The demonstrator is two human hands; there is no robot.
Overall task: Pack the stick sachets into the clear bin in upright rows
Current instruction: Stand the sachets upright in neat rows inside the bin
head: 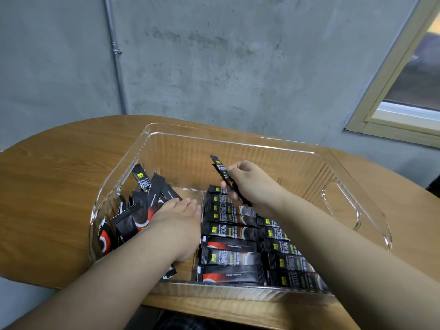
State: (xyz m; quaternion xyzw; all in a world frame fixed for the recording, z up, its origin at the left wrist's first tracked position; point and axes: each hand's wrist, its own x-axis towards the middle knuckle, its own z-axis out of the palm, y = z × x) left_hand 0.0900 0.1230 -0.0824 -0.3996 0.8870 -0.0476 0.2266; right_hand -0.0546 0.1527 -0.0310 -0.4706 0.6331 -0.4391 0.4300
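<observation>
A clear bin (238, 141) stands on the wooden table (59, 177). Black stick sachets with red and yellow print fill it. A loose, tilted bunch of sachets (140, 206) leans against the bin's left wall. Two neat rows of sachets (233, 234) lie side by side in the middle and right part. My left hand (176, 217) reaches into the bin with straight fingers resting against the loose bunch. My right hand (250, 184) pinches one sachet (222, 170) and holds it tilted above the far end of the rows.
The bin has a cut-out handle (340, 206) in its right wall. A grey concrete wall with a pipe (114, 53) rises behind the table. A window frame (392, 120) sits at the right. The table's near edge runs just below the bin.
</observation>
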